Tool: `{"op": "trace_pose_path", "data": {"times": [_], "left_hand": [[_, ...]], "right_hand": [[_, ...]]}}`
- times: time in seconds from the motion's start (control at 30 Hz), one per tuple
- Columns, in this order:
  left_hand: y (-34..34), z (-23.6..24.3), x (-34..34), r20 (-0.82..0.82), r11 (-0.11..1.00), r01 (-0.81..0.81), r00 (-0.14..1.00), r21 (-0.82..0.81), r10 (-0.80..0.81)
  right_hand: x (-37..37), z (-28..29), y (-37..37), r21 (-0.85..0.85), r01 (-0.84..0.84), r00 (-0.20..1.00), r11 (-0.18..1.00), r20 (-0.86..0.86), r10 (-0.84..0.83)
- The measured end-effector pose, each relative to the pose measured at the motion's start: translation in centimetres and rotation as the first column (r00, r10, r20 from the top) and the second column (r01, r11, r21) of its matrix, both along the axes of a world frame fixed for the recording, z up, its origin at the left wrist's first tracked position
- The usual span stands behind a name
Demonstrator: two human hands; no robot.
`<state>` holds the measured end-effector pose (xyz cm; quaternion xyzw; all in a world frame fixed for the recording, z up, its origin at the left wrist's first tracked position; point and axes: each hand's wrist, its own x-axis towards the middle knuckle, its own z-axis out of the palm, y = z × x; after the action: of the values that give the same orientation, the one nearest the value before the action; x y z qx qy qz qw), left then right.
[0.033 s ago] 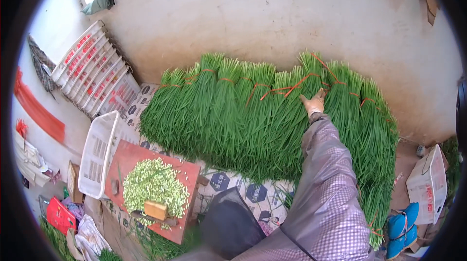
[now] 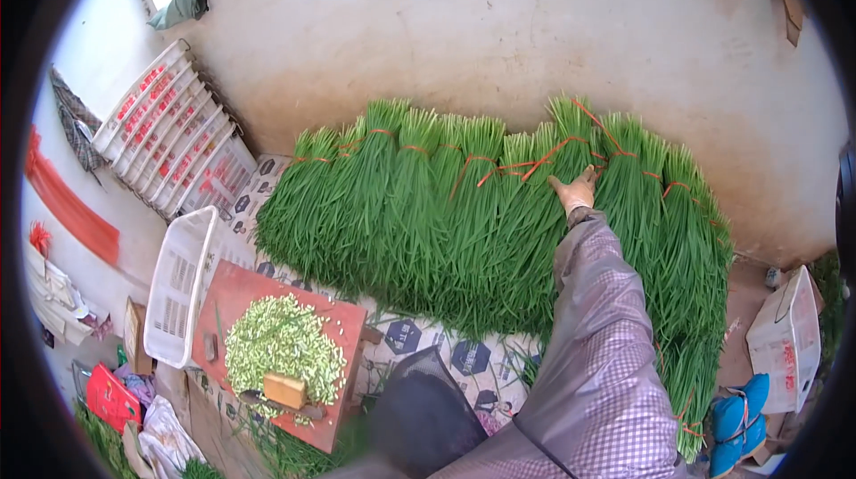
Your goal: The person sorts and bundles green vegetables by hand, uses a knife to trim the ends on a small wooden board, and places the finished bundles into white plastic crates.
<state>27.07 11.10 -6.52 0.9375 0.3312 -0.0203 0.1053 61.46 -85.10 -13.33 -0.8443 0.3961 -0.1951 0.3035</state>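
My right hand (image 2: 577,190), in a pale glove, reaches far out over a long row of garlic chive bundles (image 2: 410,211). It rests against the upper part of one bundle (image 2: 571,144), thumb out to the left and fingers apart. Orange-red ties (image 2: 551,158) bind the bundles near their pale cut ends. My right sleeve (image 2: 597,336) lies across the leaves below. My left hand is out of view.
At the left, a reddish board (image 2: 232,296) carries chopped pale stalk pieces (image 2: 283,341) and a yellowish block (image 2: 285,391) on a dark strip. Beside it stand a white crate (image 2: 180,287) and stacked crates (image 2: 169,131). A blue tied bundle (image 2: 738,425) and another crate (image 2: 785,336) sit right.
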Motion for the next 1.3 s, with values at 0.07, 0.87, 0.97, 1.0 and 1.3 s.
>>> {"op": "trace_pose_path", "data": {"times": [0.07, 0.87, 0.97, 1.0, 1.3], "left_hand": [[2.0, 1.2, -0.8, -0.039, 0.999, -0.037, 0.998, 0.025, 0.038], [-21.0, 12.7, 17.5, 0.687, 0.388, 0.710, 0.691, -0.587, -0.224], [-26.7, 17.1, 19.4, 0.830, 0.173, 0.862, 0.505, -0.476, -0.236], [-26.8, 17.5, 18.9, 0.876, 0.110, 0.891, 0.453, -0.440, -0.166], [-15.5, 24.1, 5.9, 0.810, 0.063, 0.887, 0.387, -0.458, 0.441]], "right_hand": [[1.2, -0.6, 1.4, 0.068, 0.057, 0.993, 0.996, -0.103, -0.050], [-9.6, 15.4, 20.7, 0.516, -0.838, 0.534, 0.178, 0.705, 0.468], [-8.3, 16.7, 29.6, 0.339, -0.937, 0.297, 0.080, 0.657, 0.693], [-9.0, 18.1, 34.0, 0.320, -0.943, 0.149, -0.094, 0.657, 0.739], [-17.2, 19.7, 57.7, 0.510, -0.604, -0.300, -0.612, 0.566, 0.768]]}}
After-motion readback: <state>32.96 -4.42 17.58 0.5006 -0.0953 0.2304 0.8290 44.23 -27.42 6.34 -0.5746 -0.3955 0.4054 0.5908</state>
